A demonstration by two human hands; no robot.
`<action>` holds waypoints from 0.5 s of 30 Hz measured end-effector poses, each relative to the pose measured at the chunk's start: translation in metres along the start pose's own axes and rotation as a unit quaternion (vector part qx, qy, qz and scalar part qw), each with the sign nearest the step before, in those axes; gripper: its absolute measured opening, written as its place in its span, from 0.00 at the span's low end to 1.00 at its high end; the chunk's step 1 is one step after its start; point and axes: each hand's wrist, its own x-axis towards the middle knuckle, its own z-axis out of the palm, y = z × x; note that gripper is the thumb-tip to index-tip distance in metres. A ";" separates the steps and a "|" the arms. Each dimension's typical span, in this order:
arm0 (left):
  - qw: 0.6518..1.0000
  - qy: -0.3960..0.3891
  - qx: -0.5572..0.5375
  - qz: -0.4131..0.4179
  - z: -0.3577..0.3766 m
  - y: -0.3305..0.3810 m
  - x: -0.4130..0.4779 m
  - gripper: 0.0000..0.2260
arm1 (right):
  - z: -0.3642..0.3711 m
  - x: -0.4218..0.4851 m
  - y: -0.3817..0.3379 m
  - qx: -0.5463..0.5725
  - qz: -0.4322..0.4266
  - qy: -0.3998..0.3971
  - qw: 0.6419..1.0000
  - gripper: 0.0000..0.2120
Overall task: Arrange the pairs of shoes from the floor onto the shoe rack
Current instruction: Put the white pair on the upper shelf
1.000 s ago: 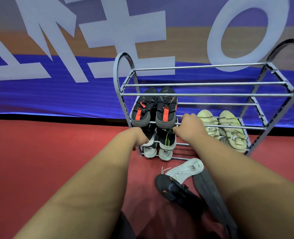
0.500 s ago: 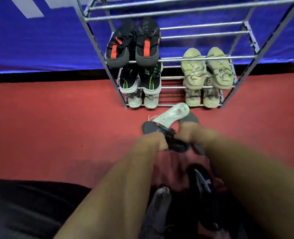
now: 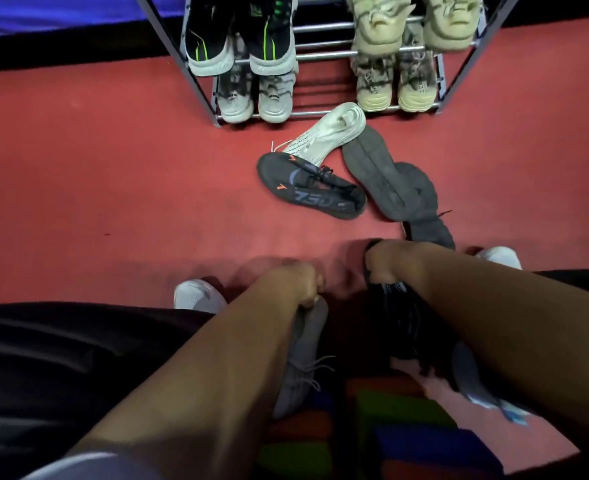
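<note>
My left hand (image 3: 300,282) grips the toe of a grey laced shoe (image 3: 300,358) low in the view, between my legs. Closed around a black shoe (image 3: 400,327), my right hand (image 3: 386,261) sits just to its right. Further out on the red floor lie a black shoe with an orange mark (image 3: 312,187), a white shoe (image 3: 327,133) on its side and a dark grey shoe (image 3: 386,178) sole up. The metal shoe rack (image 3: 203,81) stands at the top, holding black-and-green, grey and beige pairs.
My own white shoe tips (image 3: 198,296) (image 3: 499,256) rest on the red floor beside my arms. A multicoloured mat (image 3: 390,427) lies under the held shoes. A blue banner (image 3: 44,12) runs behind the rack. Open red floor spreads to the left.
The view tilted down from the rack to the floor. Both hands pulled back from the rack toward my body and closed on a grey shoe and a black shoe.
</note>
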 end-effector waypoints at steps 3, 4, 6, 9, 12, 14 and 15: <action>0.995 0.038 -0.086 -0.021 -0.003 -0.003 0.005 0.14 | 0.000 0.001 0.000 0.004 0.016 0.010 1.000 0.15; 0.988 0.058 -0.136 -0.037 -0.010 -0.003 0.001 0.14 | 0.001 0.003 0.001 0.005 0.030 0.018 0.999 0.14; 0.960 0.137 -0.233 -0.068 -0.020 -0.009 -0.002 0.13 | 0.002 0.007 0.004 0.025 0.031 0.029 0.999 0.14; 0.896 0.264 -0.345 -0.096 -0.038 -0.022 -0.002 0.14 | 0.002 0.011 0.005 0.047 0.018 0.050 0.997 0.14; 0.800 0.355 -0.464 -0.138 -0.060 -0.038 -0.002 0.16 | 0.002 0.010 0.006 0.116 0.033 0.091 0.989 0.18; 0.752 0.385 -0.512 -0.158 -0.068 -0.056 0.008 0.22 | 0.000 0.017 0.010 0.188 0.056 0.122 0.973 0.16; 0.737 0.388 -0.526 -0.172 -0.069 -0.066 0.015 0.26 | -0.004 0.020 0.012 0.219 0.056 0.151 0.962 0.15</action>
